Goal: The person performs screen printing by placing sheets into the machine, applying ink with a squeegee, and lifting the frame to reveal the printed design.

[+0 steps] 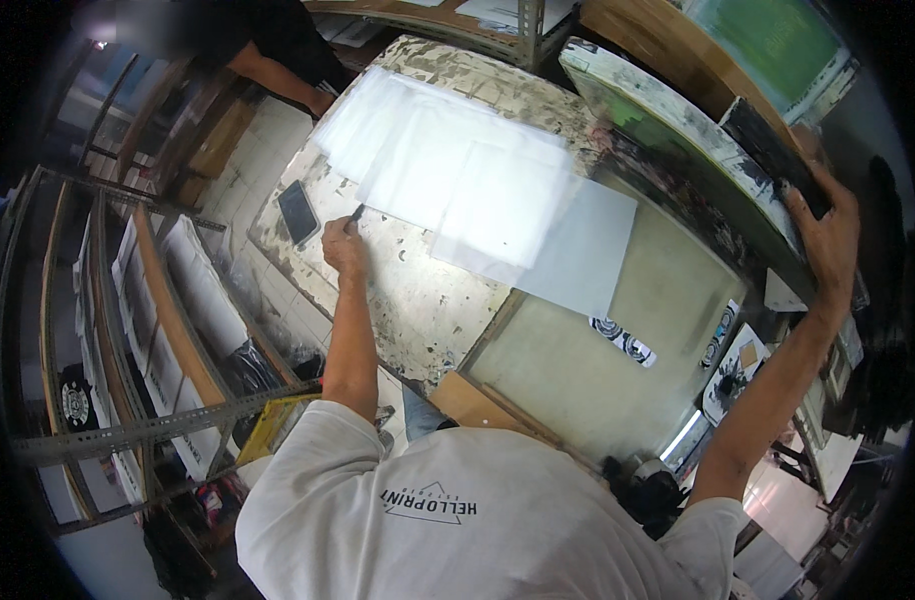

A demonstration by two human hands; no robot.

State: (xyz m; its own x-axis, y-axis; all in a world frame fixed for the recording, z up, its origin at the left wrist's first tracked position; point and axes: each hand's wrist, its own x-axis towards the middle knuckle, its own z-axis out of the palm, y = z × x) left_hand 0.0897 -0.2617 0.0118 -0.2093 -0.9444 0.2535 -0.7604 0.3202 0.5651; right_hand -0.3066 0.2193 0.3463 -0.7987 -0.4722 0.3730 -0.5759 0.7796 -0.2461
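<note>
On the pale, paint-stained table, my left hand is closed around a small dark stick-like tool, too small to name. Beside it lies a dark phone. Several overlapping translucent sheets spread across the table, just beyond that hand. At far right, my right hand reaches up with its thumb and fingers curled around the end of a black block. This block lies against the tilted screen frame with a white edge and green mesh. Part of that grip is hidden.
A glass-like panel is set into the table's right part, with a printed sticker strip on it. A co-worker's arm touches the far left edge. Left stands a metal rack of boards; behind is a green screen.
</note>
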